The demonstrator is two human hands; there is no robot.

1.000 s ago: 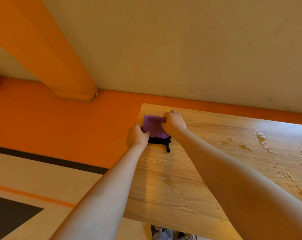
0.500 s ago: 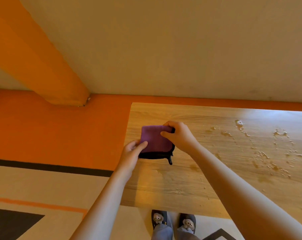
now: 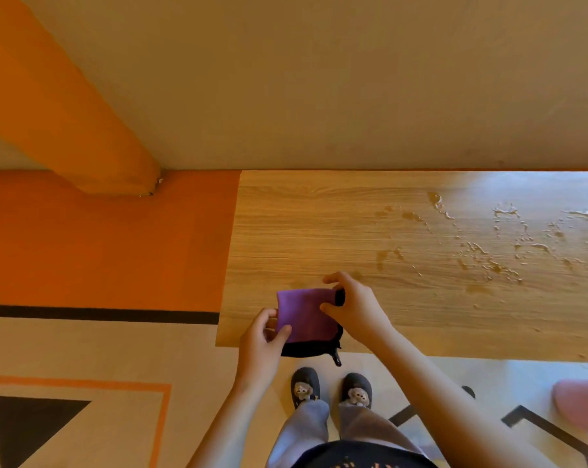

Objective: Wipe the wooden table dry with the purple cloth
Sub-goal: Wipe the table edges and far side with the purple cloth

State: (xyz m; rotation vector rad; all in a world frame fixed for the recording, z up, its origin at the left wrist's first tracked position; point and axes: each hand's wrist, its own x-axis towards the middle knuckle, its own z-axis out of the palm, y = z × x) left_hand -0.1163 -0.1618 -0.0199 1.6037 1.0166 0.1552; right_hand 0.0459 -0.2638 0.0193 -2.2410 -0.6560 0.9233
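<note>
- Both hands are holding the folded purple cloth (image 3: 304, 314) at the near left corner of the wooden table (image 3: 319, 228) — it's hanging partly past the front edge, over the floor.
- The left hand (image 3: 264, 339) is pinching the cloth's left edge, thumb on top and fingers (image 3: 267, 314) curled underneath.
- The right hand (image 3: 355, 307) is gripping the right side, thumb pressing on the purple face, fingers wrapping over the far corner.
- The cloth is showing a black underside with a small black tag (image 3: 336, 358) dangling off its lower right corner.
- Water (image 3: 481, 251) is sitting in puddles and droplets across the right half of the table, well apart from the cloth.
- Below the edge, grey slippers (image 3: 331, 388) with little animal faces are standing on the patterned floor (image 3: 117, 366) — something pink (image 3: 581, 405) is poking in at far right.
</note>
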